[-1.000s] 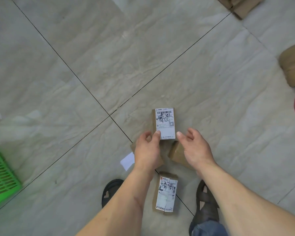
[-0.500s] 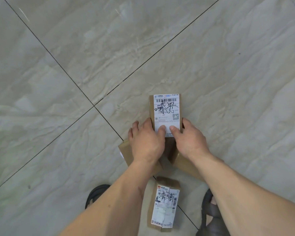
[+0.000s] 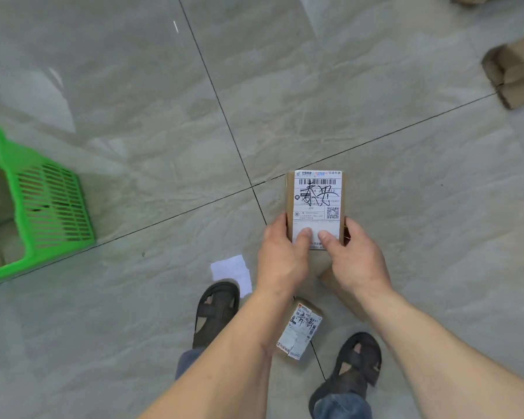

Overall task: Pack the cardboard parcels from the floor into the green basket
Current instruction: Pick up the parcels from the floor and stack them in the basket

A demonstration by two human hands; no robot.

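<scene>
Two hands are gripping one labelled parcel (image 3: 314,204) from either side: the left hand (image 3: 280,261) is curling round its left edge with the thumb pressing on the white label, and the right hand (image 3: 353,261) is doing the same on the right edge. More brown cardboard is showing beneath the hands, though how much is being held is unclear. A second parcel (image 3: 300,329) is lying on the tiled floor (image 3: 133,86) between two dark sandals (image 3: 217,313). The green basket (image 3: 52,204) is sitting well apart at the left edge, cardboard dimly showing inside. Further brown boxes (image 3: 515,74) are lying at the upper right, and a white paper scrap (image 3: 232,272) is lying beside the left sandal
</scene>
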